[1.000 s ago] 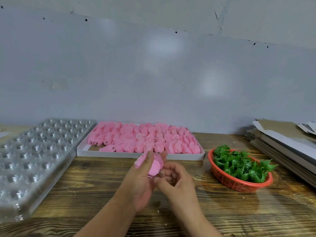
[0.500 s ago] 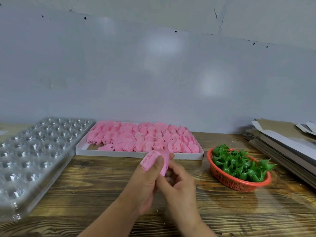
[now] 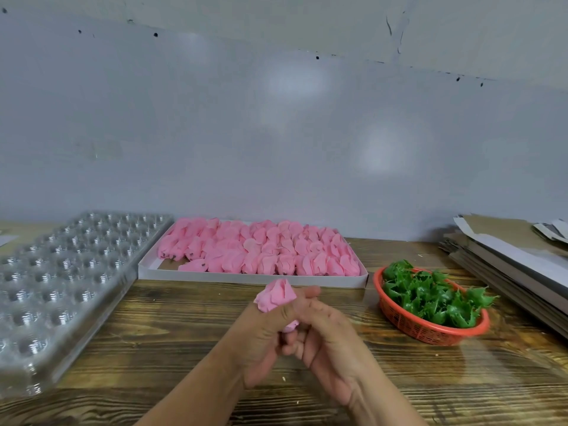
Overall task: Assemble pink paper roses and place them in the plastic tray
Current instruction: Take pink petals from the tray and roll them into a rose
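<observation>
A pink paper rose (image 3: 275,295) sticks up from between my two hands over the middle of the wooden table. My left hand (image 3: 262,335) grips it with thumb and curled fingers. My right hand (image 3: 327,333) curls around the rose's lower part from the right, its fingertips reaching past the petals. The rose's base is hidden inside the hands. The clear plastic tray (image 3: 58,278) with rows of round cups lies at the left. A white flat box (image 3: 255,279) full of pink petal pieces (image 3: 261,250) sits behind my hands.
An orange mesh basket (image 3: 427,330) holding green leafy calyx pieces (image 3: 430,296) stands at the right. A stack of flat cardboard sheets (image 3: 507,259) lies at the far right. A grey wall closes the back of the table (image 3: 172,333).
The pink rose has been rolled tighter and turned more upright between the hands. Both hands have closed further around it and stayed in about the same spot.
</observation>
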A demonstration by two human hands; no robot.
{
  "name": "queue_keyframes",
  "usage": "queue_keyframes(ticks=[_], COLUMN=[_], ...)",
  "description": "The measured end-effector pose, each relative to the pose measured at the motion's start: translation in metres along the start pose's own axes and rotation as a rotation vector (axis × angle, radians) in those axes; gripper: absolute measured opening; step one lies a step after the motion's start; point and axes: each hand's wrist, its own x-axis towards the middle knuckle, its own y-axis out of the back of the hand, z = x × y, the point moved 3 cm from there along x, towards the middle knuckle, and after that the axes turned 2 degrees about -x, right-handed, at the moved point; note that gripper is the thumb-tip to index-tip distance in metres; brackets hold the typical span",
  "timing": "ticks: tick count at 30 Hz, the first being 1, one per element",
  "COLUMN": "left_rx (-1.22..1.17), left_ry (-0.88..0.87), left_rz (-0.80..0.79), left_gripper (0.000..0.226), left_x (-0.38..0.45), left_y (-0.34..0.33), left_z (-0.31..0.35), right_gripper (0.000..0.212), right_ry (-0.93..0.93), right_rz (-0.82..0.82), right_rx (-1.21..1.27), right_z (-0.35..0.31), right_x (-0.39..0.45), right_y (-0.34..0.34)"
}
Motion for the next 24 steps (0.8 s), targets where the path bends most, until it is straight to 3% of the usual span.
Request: queue_keyframes(ticks=[3, 8, 10, 14, 20, 24], left_rx=[-0.039, -0.123, -0.126, -0.053, 0.005, -0.013], left_ry=[0.012, -0.041, -0.054, -0.052, -0.024, 0.018], left_rz=[0.048, 0.138, 0.139, 0.123, 0.071, 0.040], left_gripper=[0.046, 0.028, 0.029, 0.043, 0.026, 0.036], left_x=[0.0012, 0.0057, 0.0060, 0.0031, -0.0022, -0.0012], left_y=[0.0011, 0.0013, 0.0010, 0.0002, -0.0047, -0.0019], left_z=[-0.0001, 0.0007, -0.0002, -0.0006, 0.0055, 0.0035], right_gripper=[0.025, 0.030, 0.024, 0.015, 0.025, 0.035], right_ry=[0.018, 0.306, 0.399, 0.411, 0.186, 0.051], right_rz=[0.023, 0.147, 0.215, 0.242, 0.131, 0.068], right_rx=[-0.030, -0.599, -0.681, -0.591, -0.361, -0.240], right_z=[-0.0003, -0.0011, -0.0024, -0.0051, -0.0031, 0.0018], right_x=[-0.0001, -0.0021, -0.0037, -0.0031, -0.0036, -0.0017], right_y=[0.0000, -0.0043, -0.0047, -0.0020, -0.0034, -0.0005])
